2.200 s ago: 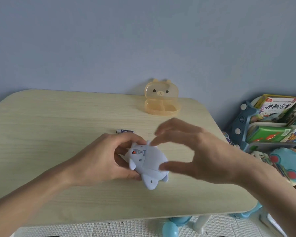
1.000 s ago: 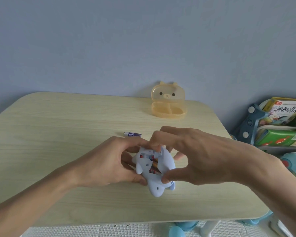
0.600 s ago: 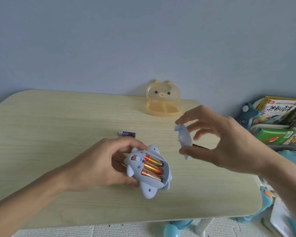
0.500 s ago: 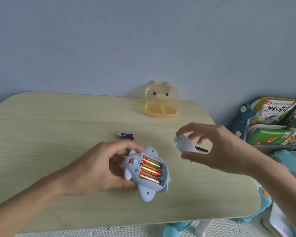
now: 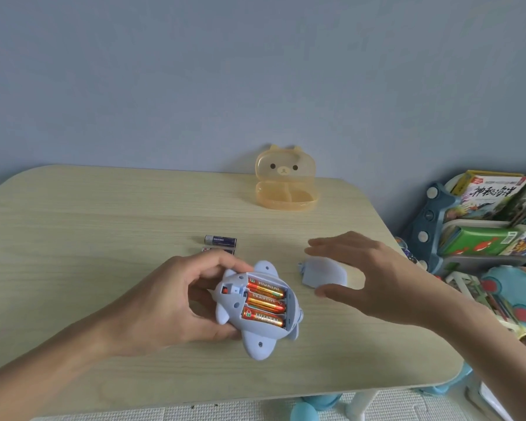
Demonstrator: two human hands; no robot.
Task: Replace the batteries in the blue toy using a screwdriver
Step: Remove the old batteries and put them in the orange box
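- Left hand point(image 5: 170, 302) gripped the toy point(image 5: 255, 338), fingers curled round its body, belly up, low over the table point(image 5: 104, 223).
- Bay was open; three batteries point(image 5: 266, 305) lay side by side, long axes roughly left-right.
- Right hand point(image 5: 377, 281) hovered over the cover point(image 5: 322, 275) on the table, fingers spread, gripping nothing.
- Batteries lay just left of the right hand, likely the free one to pull them.
- Spares point(image 5: 220, 240) sat beyond the left fingers.
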